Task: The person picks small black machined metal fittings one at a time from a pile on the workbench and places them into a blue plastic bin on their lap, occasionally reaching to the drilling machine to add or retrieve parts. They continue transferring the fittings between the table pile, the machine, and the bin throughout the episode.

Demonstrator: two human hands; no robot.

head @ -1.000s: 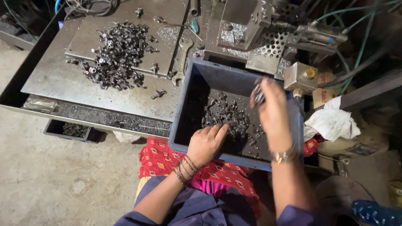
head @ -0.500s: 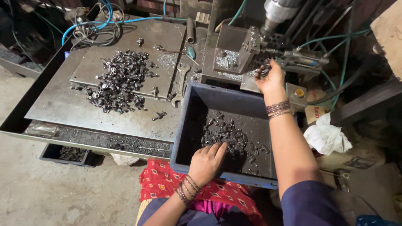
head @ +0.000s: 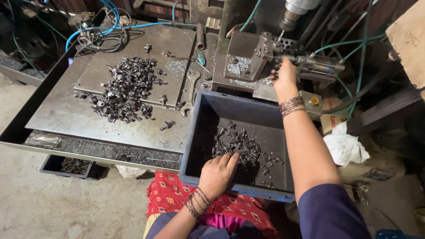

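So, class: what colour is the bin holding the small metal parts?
The bin is dark blue, seen in the head view.

The blue bin [head: 265,116] is leaving open room along its far left floor; small metal parts [head: 241,146] are crowding its near middle, and the drill fixture [head: 252,55] is blocking the far side.

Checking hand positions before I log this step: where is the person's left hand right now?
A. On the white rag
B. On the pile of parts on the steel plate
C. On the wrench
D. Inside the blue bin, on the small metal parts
D: the left hand rests on the small metal parts inside the blue bin, while the right hand reaches up to the drilling fixture.
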